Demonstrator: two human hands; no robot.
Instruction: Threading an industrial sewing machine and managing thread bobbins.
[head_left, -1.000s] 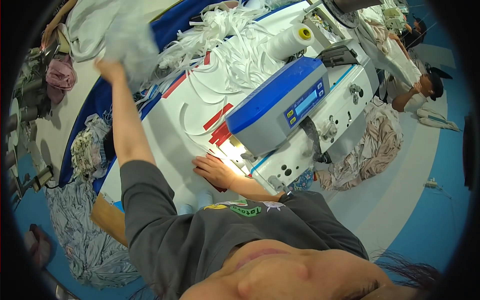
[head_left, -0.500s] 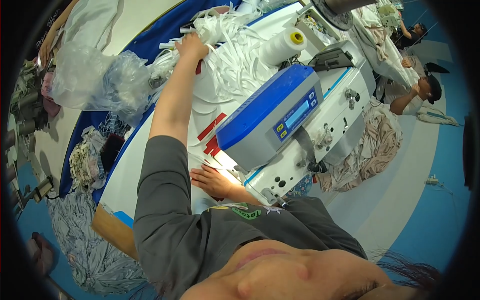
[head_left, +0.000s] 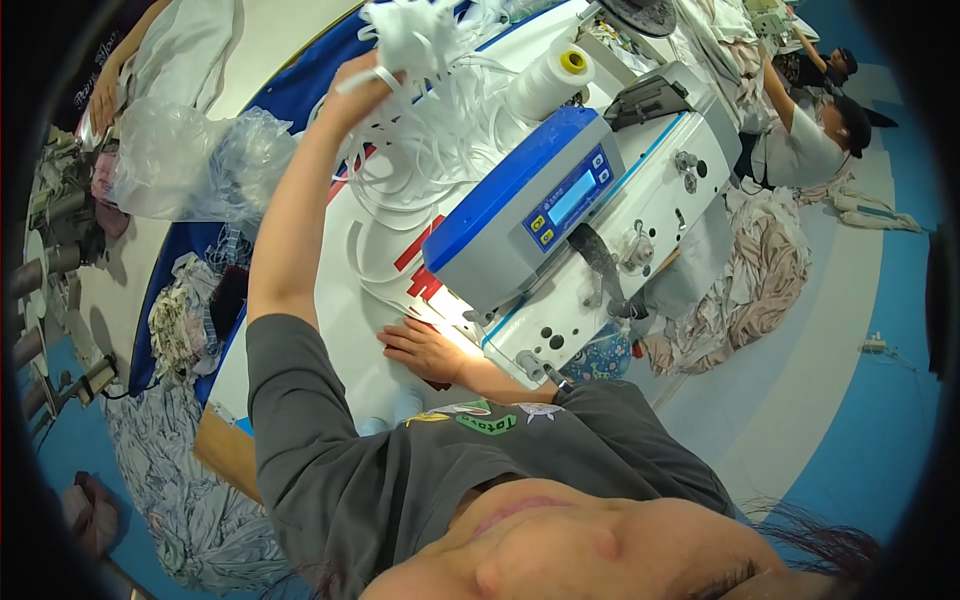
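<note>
My left hand is raised at the far side of the table, gripping a bunch of narrow white fabric strips. Loose ends trail from that bunch onto a tangled heap of the same strips. Under the lit needle end of a blue and white sewing machine, my right hand lies flat with its fingers apart. Red pieces on the white table are close to it; another dark red edge shows beneath this hand.
A large white thread cone stands behind the machine. Clear plastic bags lie at the left, above piled cloth. More crumpled fabric is on the right. Other people work at the far right, and another person's arm shows upper left.
My left hand has lifted the bunch of white strips up and slightly left from the heap. My right hand stays flat by the machine. The person at the right has raised an arm.
</note>
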